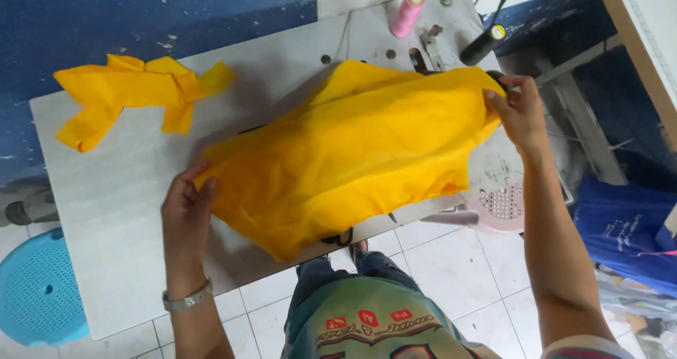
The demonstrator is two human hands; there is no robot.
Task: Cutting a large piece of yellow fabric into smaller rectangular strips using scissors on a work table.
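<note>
Spreading a yellow cloth (352, 154) across the grey desk (113, 197): left hand (185, 207) pinches its near-left edge, right hand (518, 108) clamps its far-right corner. Uneven pull could drag it against the pink thread spool (408, 11) beyond, toppling it.

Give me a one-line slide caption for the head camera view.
Both hands, left hand and right hand, grip a large yellow fabric piece spread over a grey sewing table.

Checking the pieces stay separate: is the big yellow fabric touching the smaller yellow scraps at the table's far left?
Apart. The head view shows bare grey table between the big yellow fabric and the smaller yellow scraps.
</note>
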